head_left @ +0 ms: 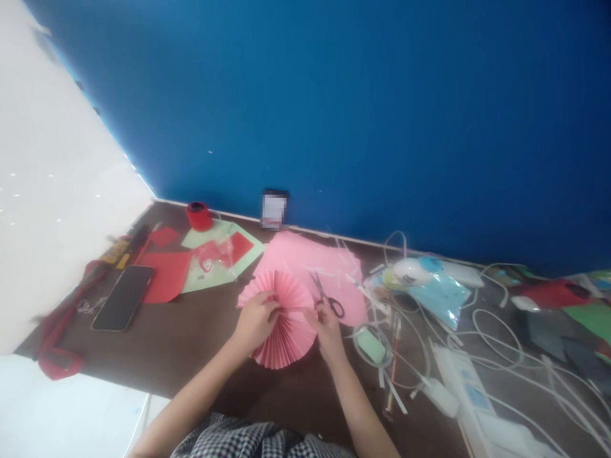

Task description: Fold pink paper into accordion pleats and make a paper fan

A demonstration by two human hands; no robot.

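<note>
A round pleated pink paper fan [289, 343] is spread into a near-full circle between my hands, above the dark table. My left hand [258, 318] grips it from the left, thumb and fingers closed near its middle. At its right edge my right hand [327, 327] pinches the paper where the folds meet. Just beyond my right hand lie black-handled scissors [334, 306] with the blades pointing away. They rest on a pink paper sheet [281, 251], where thin white strips are scattered. The fan covers part of that sheet.
To the left lie a phone [123, 299], red paper [167, 273], pale green paper [245, 238] and a red tape roll [198, 216]. White cables, a power strip [463, 381] and a blue plastic packet [442, 292] crowd the right. A blue wall [334, 127] stands behind.
</note>
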